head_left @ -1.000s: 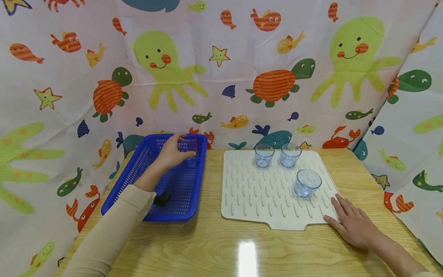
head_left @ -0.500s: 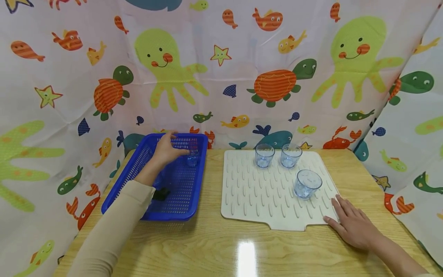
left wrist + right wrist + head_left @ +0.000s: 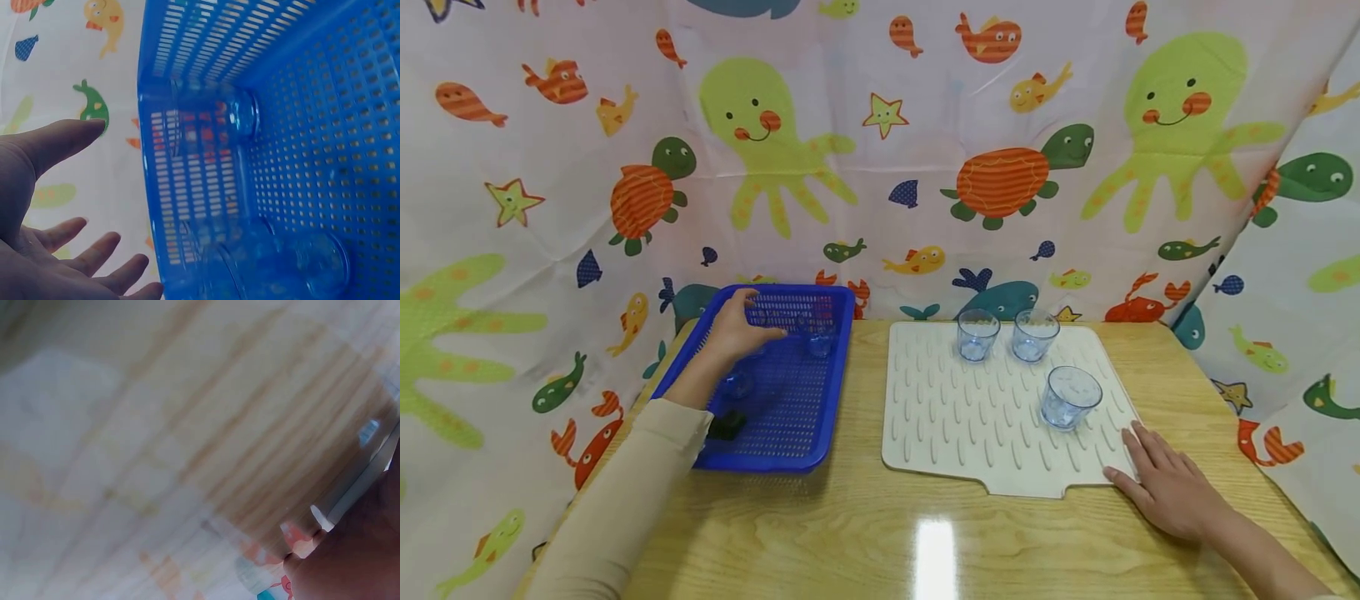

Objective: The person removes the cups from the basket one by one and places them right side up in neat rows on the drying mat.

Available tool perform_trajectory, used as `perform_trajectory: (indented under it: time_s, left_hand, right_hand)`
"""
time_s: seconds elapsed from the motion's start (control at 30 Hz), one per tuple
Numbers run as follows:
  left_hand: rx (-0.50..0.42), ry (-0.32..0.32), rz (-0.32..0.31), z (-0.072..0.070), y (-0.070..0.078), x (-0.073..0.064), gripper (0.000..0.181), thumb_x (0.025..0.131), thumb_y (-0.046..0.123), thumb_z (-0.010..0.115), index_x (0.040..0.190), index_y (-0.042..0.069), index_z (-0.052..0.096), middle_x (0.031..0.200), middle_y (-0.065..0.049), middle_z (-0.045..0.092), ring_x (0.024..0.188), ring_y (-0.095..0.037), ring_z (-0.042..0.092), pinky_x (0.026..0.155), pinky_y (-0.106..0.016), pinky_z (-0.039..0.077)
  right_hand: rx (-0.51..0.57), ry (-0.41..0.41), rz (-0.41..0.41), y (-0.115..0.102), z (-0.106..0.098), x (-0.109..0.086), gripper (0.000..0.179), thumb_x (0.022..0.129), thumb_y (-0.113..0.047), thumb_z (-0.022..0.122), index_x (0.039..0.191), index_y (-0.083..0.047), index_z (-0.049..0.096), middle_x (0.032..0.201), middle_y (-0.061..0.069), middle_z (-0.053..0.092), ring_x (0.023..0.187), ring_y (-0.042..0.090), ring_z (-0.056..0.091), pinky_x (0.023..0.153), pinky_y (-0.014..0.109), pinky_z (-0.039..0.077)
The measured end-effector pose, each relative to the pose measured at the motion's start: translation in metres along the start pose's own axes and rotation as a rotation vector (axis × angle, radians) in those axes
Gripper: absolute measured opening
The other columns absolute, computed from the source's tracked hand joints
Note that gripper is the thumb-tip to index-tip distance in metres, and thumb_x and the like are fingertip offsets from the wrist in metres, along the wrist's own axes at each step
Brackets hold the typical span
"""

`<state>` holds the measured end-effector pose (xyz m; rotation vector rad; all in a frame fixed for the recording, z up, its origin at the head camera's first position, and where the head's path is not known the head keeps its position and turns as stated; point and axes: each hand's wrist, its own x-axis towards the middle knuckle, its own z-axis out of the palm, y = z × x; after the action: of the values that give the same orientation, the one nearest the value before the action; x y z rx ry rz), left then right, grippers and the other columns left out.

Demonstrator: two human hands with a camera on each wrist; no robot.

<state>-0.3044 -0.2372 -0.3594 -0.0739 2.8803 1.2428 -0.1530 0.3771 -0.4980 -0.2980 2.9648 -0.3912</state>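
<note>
Two hands at a desk (image 3: 850,533), with glassware divided between a basket and a mat. The left hand (image 3: 733,329) hangs over the far left part of the blue basket (image 3: 786,417), thumb and fingers spread in a wide curve that holds nothing; the curve seems shaped to suit the width of a glass. Within the basket, one tumbler (image 3: 818,340) is by the far right corner; a second tumbler (image 3: 736,383) is farther left and nearer, its posture unclear, with a dark item (image 3: 727,425) too dim to identify nearer still. On the right, the ridged mat (image 3: 925,433) carries a far left glass (image 3: 977,337), a far right glass (image 3: 1035,337) just beside it and a near glass (image 3: 1070,400), wider ends up, probably for stability. The right hand (image 3: 1168,492) rests, fingers extended and gripping nothing, at the mat's near right edge, perhaps to steady it. The left wrist view reveals what the head view obscures: a plain gap between left fingers and glassware. Only the head view shows the mat whole; the right wrist view is mostly blurred wood grain
</note>
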Motion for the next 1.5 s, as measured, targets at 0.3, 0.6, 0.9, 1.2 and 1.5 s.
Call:
perform_trajectory:
  time_s: [0.3,0.6,0.9,1.2,1.5]
  left_hand:
    - [0.007,-0.026,-0.042,-0.012,-0.014,-0.011,0.099,0.089,0.025,0.081,0.16,0.0,0.018,0.16,-0.031,0.028,0.145,-0.051,0.029,0.114,-0.066,0.032]
    - [0.007,-0.078,-0.1,-0.022,-0.027,-0.021,0.106,0.09,0.029,0.08,0.161,-0.002,0.008,0.162,-0.036,0.017,0.146,-0.054,0.025,0.114,-0.067,0.03]
    - [0.065,-0.098,-0.098,-0.032,-0.031,-0.028,0.113,0.087,0.036,0.081,0.161,-0.006,0.007,0.164,-0.035,0.012,0.148,-0.056,0.02,0.114,-0.069,0.028]
    - [0.062,-0.151,-0.139,-0.034,-0.035,-0.025,0.112,0.089,0.03,0.08,0.159,-0.009,0.002,0.163,-0.037,0.009,0.148,-0.057,0.015,0.116,-0.069,0.025]
    - [0.118,-0.211,-0.21,-0.034,-0.037,-0.022,0.111,0.09,0.027,0.077,0.158,-0.012,-0.003,0.163,-0.039,0.006,0.148,-0.058,0.012,0.117,-0.068,0.022]
  right_hand:
    - [0.005,0.001,0.004,0.004,0.004,-0.002,0.086,0.105,-0.054,0.047,0.155,0.013,0.024,0.158,0.04,0.018,0.142,0.062,0.018,0.105,0.08,0.016]
    - [0.005,-0.003,0.005,0.004,0.002,-0.001,0.087,0.106,-0.054,0.046,0.155,0.013,0.023,0.158,0.04,0.018,0.142,0.062,0.018,0.105,0.081,0.016]
    - [0.012,-0.003,-0.001,0.003,-0.002,0.0,0.086,0.106,-0.053,0.046,0.155,0.014,0.023,0.158,0.04,0.017,0.142,0.062,0.017,0.105,0.081,0.015]
    - [0.013,-0.004,-0.006,0.0,-0.006,0.001,0.087,0.106,-0.054,0.046,0.155,0.014,0.023,0.158,0.04,0.017,0.142,0.063,0.017,0.104,0.081,0.015]
    - [0.01,0.008,-0.012,0.0,-0.004,0.001,0.085,0.106,-0.053,0.047,0.154,0.014,0.025,0.158,0.04,0.019,0.14,0.063,0.019,0.104,0.081,0.016]
